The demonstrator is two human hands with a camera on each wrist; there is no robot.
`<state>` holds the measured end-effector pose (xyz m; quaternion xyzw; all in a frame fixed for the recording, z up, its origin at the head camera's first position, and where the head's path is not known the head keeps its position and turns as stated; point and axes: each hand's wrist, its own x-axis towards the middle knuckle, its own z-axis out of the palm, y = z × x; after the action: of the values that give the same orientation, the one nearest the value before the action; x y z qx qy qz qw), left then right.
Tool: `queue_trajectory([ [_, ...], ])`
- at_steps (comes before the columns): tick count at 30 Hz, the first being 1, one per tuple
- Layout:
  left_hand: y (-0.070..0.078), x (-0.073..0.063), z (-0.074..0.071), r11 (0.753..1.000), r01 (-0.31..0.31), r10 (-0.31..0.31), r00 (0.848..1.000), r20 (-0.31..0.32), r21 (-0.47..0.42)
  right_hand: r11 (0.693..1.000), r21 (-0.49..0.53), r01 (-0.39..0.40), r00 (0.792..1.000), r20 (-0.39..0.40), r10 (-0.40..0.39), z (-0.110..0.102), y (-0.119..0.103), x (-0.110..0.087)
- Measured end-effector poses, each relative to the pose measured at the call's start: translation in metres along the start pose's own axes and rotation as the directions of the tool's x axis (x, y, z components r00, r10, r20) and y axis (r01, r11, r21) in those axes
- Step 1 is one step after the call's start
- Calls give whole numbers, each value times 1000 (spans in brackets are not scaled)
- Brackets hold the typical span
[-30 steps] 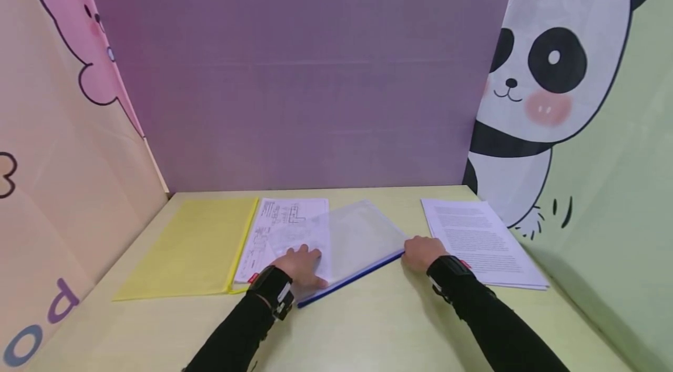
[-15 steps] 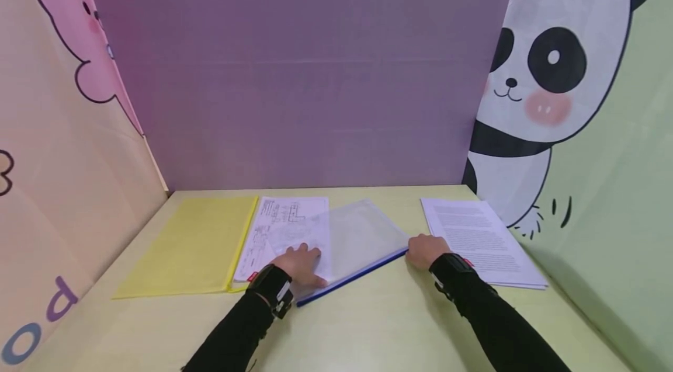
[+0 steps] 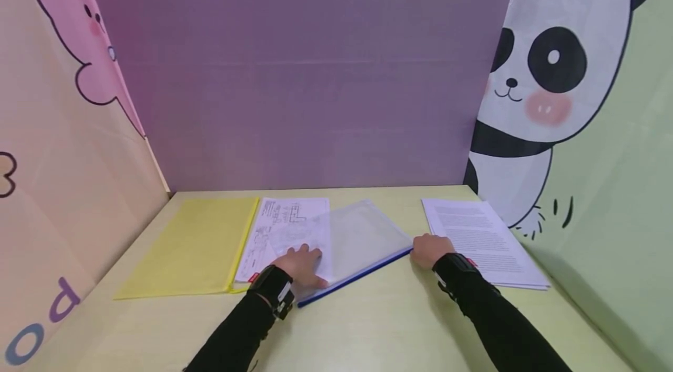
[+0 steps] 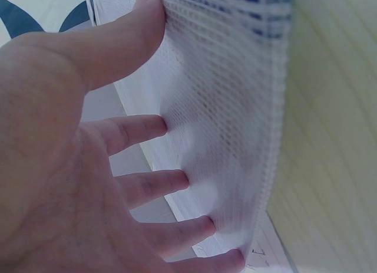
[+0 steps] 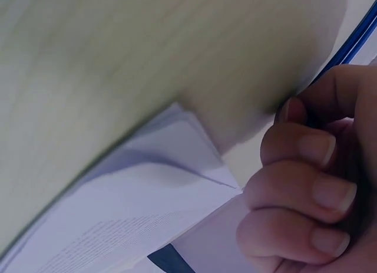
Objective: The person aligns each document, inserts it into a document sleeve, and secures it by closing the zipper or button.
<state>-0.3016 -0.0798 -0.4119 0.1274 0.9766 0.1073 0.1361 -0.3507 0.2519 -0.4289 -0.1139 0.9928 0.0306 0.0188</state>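
Left hand [image 3: 301, 268] spread, fingers touching translucent mesh pouch [image 3: 368, 235]; right hand [image 3: 431, 250] curled, pinching pouch's blue edge [image 3: 357, 277], printed sheets [image 3: 478, 237] just beside.

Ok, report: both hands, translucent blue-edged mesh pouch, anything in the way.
Left hand spread on pouch. Right hand gripping pouch corner. Possible snag: white paper diagram sheet partly beneath.

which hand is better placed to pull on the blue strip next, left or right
Probably the right: the right hand has its grip at one end of the blue strip, while the left hand rests, fingers spread, on the mesh pouch.
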Motion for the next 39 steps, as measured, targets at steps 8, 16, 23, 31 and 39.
queue_trajectory([
  [8, 0, -1, 2, 1000, -3, 3, 1000, -10, 15, 1000, 19, -21, 1000, -12, 21, -1, 2, 0],
  [16, 0, 1, 2, 1000, -1, 1, 1000, -9, 18, 999, 25, -36, 999, 2, 36, 0, 3, 1],
  [23, 8, -5, 2, 999, -27, 28, 1000, -14, 41, 998, 41, -52, 999, -4, 53, 0, 2, 4],
  [31, 18, -15, 5, 995, -67, 71, 996, -49, 80, 994, 93, -65, 997, -32, 69, -1, -2, 8],
  [39, 26, -19, 5, 984, -70, 74, 997, -21, 164, 990, 135, -41, 998, -30, 46, -4, -8, 8],
])
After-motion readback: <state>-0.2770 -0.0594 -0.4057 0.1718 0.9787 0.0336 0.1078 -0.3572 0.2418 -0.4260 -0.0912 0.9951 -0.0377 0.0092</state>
